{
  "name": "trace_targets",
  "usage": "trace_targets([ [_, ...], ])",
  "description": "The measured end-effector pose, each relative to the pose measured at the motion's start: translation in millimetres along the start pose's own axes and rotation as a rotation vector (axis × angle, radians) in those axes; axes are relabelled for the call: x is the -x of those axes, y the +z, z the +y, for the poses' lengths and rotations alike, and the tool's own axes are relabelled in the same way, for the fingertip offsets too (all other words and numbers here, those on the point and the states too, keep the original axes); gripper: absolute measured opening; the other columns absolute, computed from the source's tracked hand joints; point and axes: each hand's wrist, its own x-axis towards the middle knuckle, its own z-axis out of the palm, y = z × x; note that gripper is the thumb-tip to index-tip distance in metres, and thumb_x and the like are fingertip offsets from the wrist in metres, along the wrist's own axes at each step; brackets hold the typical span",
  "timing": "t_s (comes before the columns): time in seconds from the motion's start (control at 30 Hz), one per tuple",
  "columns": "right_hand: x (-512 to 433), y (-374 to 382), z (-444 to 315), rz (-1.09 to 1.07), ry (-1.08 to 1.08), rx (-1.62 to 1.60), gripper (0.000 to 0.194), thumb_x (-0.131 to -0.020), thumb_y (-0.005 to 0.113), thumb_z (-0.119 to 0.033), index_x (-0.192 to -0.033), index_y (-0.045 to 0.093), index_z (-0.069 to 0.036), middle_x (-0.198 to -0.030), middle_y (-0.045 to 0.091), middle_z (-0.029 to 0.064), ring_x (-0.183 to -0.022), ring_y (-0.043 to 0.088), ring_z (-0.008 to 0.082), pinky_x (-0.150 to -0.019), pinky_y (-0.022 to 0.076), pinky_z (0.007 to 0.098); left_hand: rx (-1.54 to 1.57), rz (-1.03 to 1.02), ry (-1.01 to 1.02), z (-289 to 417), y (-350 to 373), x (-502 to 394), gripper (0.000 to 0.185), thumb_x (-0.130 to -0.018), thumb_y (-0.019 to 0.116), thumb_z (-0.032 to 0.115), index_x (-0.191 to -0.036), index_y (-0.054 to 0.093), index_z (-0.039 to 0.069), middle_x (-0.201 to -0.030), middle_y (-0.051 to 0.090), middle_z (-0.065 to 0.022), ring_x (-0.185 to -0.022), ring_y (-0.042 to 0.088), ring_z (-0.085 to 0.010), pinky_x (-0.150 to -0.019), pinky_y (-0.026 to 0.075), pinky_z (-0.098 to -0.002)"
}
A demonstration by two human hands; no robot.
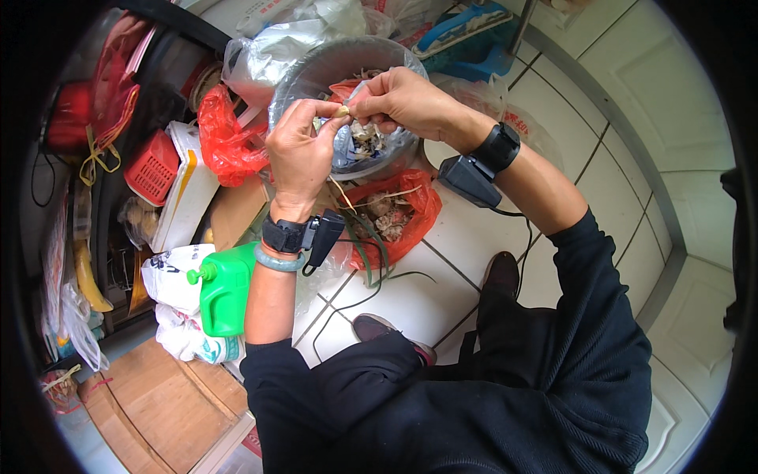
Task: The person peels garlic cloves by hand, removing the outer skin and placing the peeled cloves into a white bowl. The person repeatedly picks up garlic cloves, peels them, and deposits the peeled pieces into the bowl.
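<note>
Over the bin, my left hand [302, 148] pinches a small pale clove [342, 111], apparently garlic, between thumb and index finger. My right hand [408, 106] meets it from the other side, its thumb and finger pressed together at the clove's right end. A thin whitish scrap, perhaps skin, shows by the right fingertips. Below both hands stands a round waste bin [284, 98] with a clear plastic liner, holding peelings and crumpled plastic. Nearer my feet lies an open red plastic bag [426, 204] with what look like garlic bulbs [388, 219] and dry stalks inside.
To the left are a bright green plastic jug [228, 290], a red plastic basket [153, 167], a white foam box [180, 204] and a crumpled red bag [228, 139]. A blue-handled brush [462, 26] is behind the bin. White cabinet doors [657, 89] border the tiled floor [450, 260] at right.
</note>
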Motion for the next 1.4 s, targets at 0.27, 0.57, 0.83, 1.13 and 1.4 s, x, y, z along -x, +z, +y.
trace_targets([
  [0.27, 0.7, 0.9, -1.7, 0.063, -0.076, 0.239, 0.017, -0.080, 0.065, -0.012, -0.078, 0.068, 0.004, -0.068, 0.063, 0.0057, -0.052, 0.053, 0.0088, -0.048, 0.0429, 0.0221, 0.187, -0.098, -0.039, -5.2, -0.3, -0.2, 0.021, -0.074, 0.075, -0.001, -0.094, 0.069, 0.003, -0.076, 0.057, 0.0065, -0.053, 0.030, 0.0004, -0.047, 0.024, -0.0184],
  [0.57, 4.2, 8.1, -5.2, 0.094, -0.100, 0.405, 0.016, -0.080, 0.064, -0.014, -0.078, 0.066, 0.002, -0.067, 0.060, 0.0025, -0.054, 0.051, 0.0068, -0.048, 0.0410, 0.0212, 0.550, -0.126, -0.303, -26.0, 2.8, 5.7, 0.014, -0.081, 0.072, 0.002, -0.094, 0.067, 0.004, -0.088, 0.061, 0.0050, -0.056, 0.035, 0.0031, -0.047, 0.025, -0.0169],
  [0.83, 3.6, 6.7, -2.3, 0.160, -0.133, 0.430, 0.023, -0.076, 0.070, -0.019, -0.075, 0.067, 0.004, -0.064, 0.061, 0.0052, -0.054, 0.054, 0.0089, -0.049, 0.0427, 0.0244, 1.014, -0.036, -0.493, -34.9, 5.0, 10.0, 0.017, -0.088, 0.066, 0.005, -0.103, 0.058, 0.004, -0.086, 0.060, 0.0024, -0.053, 0.037, 0.0010, -0.046, 0.027, -0.0159],
  [1.13, 0.6, 5.3, -2.5, 0.227, -0.133, 0.468, 0.022, -0.077, 0.071, -0.018, -0.079, 0.070, 0.004, -0.067, 0.065, 0.0076, -0.057, 0.057, 0.0101, -0.053, 0.0452, 0.0252, 1.168, -0.081, -0.610, -39.9, 1.9, 10.6, 0.019, -0.095, 0.055, 0.011, -0.113, 0.058, 0.005, -0.092, 0.065, -0.0031, -0.046, 0.028, -0.0006, -0.043, 0.023, -0.0161],
  [1.4, 3.1, 11.4, -2.0, 0.154, -0.230, 0.504, 0.017, -0.079, 0.067, -0.013, -0.083, 0.070, 0.004, -0.069, 0.065, 0.0086, -0.061, 0.058, 0.0119, -0.057, 0.0470, 0.0265, 1.124, -0.095, -0.681, -37.5, 7.9, 13.3, 0.016, -0.092, 0.061, 0.013, -0.104, 0.059, 0.001, -0.080, 0.061, 0.0015, -0.046, 0.028, 0.0006, -0.042, 0.020, -0.0171],
])
